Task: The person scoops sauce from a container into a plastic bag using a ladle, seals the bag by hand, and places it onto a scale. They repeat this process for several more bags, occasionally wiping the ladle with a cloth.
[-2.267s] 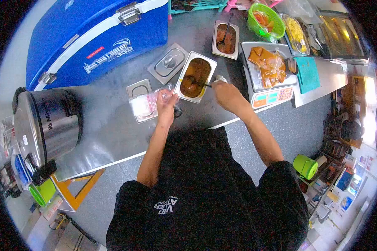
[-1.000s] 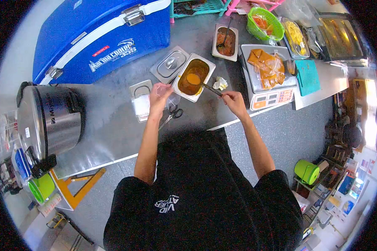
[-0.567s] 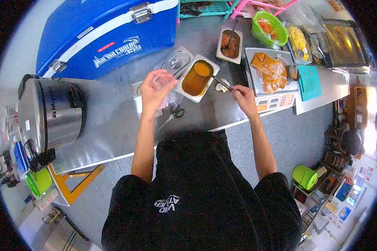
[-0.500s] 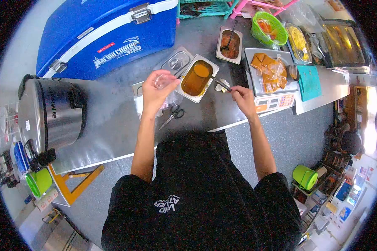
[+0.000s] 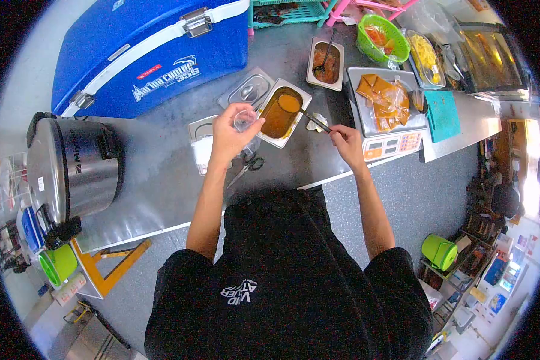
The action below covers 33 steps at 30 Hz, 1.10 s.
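Note:
My left hand (image 5: 232,135) has its fingers around a small clear plastic cup (image 5: 244,120), just left of a steel pan of brown-orange sauce (image 5: 277,123). The handle of a ladle (image 5: 315,120) is gripped in my right hand (image 5: 345,144). The ladle's round bowl, full of sauce, sits over the pan. A steel lid (image 5: 249,90) lies behind the cup. Black-handled scissors (image 5: 253,164) rest on the counter in front of the pan, beside a plastic bag partly covered by my left hand.
A blue cooler (image 5: 156,54) stands at the back left, a steel pot (image 5: 81,168) at the left. Farther right are a second pan (image 5: 326,73), a scale (image 5: 396,146) bearing a tray and bagged orange food, a green basket (image 5: 366,51) and a teal cloth (image 5: 442,120).
My left hand and the cup have shifted slightly right, closer to the sauce pan. The ladle stays over the pan with nearly the same pose. The camera view has moved a little.

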Each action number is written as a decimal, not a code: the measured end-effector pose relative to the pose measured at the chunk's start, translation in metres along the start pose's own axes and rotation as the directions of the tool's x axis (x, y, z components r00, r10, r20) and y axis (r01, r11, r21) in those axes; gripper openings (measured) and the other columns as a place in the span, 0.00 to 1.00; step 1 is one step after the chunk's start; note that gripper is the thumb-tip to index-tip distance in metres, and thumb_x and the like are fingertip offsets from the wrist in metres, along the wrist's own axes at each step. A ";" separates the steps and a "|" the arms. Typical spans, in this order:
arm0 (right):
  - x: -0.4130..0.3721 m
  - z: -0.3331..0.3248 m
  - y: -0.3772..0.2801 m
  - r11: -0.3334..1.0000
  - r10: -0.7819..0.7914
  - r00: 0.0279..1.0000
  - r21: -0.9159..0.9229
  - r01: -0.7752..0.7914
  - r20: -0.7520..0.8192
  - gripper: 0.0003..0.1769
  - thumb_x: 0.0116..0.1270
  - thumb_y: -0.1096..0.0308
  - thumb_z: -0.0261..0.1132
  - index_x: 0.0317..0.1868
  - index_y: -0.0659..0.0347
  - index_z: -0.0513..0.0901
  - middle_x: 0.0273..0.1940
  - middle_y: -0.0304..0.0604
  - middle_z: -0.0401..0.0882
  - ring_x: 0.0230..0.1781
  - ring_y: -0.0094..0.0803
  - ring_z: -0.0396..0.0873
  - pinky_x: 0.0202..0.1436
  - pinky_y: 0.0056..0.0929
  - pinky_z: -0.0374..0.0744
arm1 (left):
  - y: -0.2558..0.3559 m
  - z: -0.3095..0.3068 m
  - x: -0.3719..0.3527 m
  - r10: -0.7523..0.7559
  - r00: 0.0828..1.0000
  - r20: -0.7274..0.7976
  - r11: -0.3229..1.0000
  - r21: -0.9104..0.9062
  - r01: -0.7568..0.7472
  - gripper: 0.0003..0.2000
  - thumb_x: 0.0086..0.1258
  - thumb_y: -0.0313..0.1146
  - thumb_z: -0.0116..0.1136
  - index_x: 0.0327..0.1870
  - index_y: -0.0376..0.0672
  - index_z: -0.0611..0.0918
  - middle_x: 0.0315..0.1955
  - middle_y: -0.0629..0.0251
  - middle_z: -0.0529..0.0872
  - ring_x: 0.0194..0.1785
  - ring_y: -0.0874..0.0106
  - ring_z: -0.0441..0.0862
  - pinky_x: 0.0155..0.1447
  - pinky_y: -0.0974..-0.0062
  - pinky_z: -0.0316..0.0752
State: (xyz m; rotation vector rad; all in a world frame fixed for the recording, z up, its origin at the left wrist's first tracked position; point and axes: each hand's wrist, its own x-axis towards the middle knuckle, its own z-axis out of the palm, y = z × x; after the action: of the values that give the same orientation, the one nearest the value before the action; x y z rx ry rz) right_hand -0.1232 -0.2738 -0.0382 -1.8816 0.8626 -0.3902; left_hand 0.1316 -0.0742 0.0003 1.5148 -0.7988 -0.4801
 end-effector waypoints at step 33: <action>0.006 -0.053 -0.095 0.976 -0.183 0.974 -0.146 0.164 -0.132 0.13 0.66 0.67 0.63 0.42 0.68 0.85 0.27 0.41 0.82 0.27 0.21 0.75 0.31 0.25 0.73 | -0.002 0.091 0.078 -0.022 0.963 0.269 0.958 0.282 -0.057 0.28 0.52 0.33 0.70 0.55 0.34 0.74 0.47 0.47 0.85 0.54 0.51 0.83 0.58 0.61 0.77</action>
State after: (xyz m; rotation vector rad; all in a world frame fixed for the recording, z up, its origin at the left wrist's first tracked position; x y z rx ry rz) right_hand -0.1139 -0.2885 0.0696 -2.0816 0.8393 -0.5952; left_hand 0.1193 -0.1931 -0.0001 1.7303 -1.1337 -0.5846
